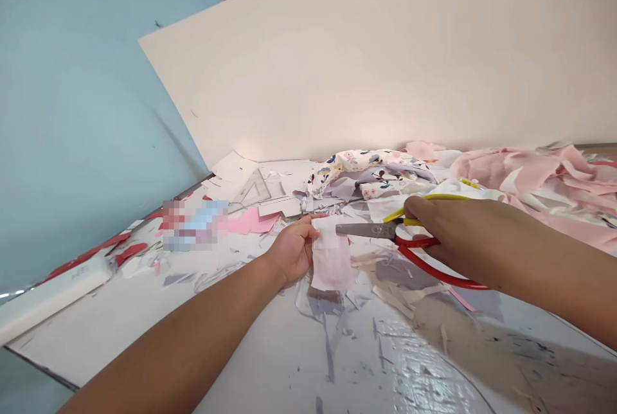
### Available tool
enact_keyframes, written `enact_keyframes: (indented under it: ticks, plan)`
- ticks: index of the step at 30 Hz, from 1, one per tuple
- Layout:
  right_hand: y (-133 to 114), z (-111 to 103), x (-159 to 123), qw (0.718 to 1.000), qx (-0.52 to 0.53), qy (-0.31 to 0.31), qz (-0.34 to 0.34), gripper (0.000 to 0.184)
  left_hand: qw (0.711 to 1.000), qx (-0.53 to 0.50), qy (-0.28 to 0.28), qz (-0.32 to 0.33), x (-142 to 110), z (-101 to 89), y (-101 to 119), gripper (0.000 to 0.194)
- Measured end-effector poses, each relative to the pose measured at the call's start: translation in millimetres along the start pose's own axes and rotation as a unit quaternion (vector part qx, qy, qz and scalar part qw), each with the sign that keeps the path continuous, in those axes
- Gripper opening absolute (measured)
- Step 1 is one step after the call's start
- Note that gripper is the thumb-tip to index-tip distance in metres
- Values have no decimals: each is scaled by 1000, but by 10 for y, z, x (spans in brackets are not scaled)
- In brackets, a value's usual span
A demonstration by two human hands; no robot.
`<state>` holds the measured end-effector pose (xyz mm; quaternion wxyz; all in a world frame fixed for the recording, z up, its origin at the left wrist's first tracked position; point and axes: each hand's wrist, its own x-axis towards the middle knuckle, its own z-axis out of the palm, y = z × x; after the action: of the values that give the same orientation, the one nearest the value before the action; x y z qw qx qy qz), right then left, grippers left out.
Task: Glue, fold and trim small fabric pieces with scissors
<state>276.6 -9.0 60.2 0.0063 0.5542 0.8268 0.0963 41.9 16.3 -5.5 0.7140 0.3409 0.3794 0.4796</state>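
Note:
My left hand (293, 250) pinches the left edge of a small pale pink piece of fabric (332, 266), which hangs above the table with a whiter layer at its top. My right hand (427, 221) is wrapped around a pair of scissors (369, 230) with one yellow and one red handle. The blades point left and their tip overlaps the fabric's upper right part. They look nearly closed; whether they are cutting into it I cannot tell. Below the fabric, thin scraps lie on the white table (270, 350).
A floral fabric (357, 163) lies crumpled behind my hands. Pink fabric (540, 176) is heaped at the back right. A clear set square (253, 189) and pink pieces (250, 220) lie back left. A large white board (385, 60) leans along the back.

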Motion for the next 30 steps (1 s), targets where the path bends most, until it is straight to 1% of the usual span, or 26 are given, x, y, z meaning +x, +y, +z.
enact_keyframes:
  ticks: [2,4,7,9,11,15,17,22,26,30]
  plan:
    - [-2,-6,0,999,-21,-23,10,15,1000,4,4,4,4,-7,-5,46]
    - [-5,-6,-9,999,-25,-44,4,16,1000,4,18,11,10,-13,-9,46]
    - [0,2,-19,999,-21,-34,-13,18,1000,5,14,14,11,-17,-8,46]
    - [16,14,-12,1000,-26,-16,-9,17,1000,9,6,5,6,-16,-3,49]
    - [32,22,3,1000,-26,-16,3,17,1000,15,7,-8,0,-14,6,53]
    - [14,-41,14,997,-11,-73,23,18,999,25,-4,-33,-9,-7,15,56]
    - [-15,-108,4,996,-16,-85,25,18,999,30,-6,-35,-15,-1,14,56]
    - [-52,-195,-14,997,-22,-68,22,15,998,35,11,-42,-31,13,15,55]
    - [-50,-190,-21,994,-17,-103,21,17,998,49,-3,-50,-19,-2,17,53]
    - [-29,-152,-28,996,-27,-87,17,18,998,51,-3,-43,-4,-15,10,47]
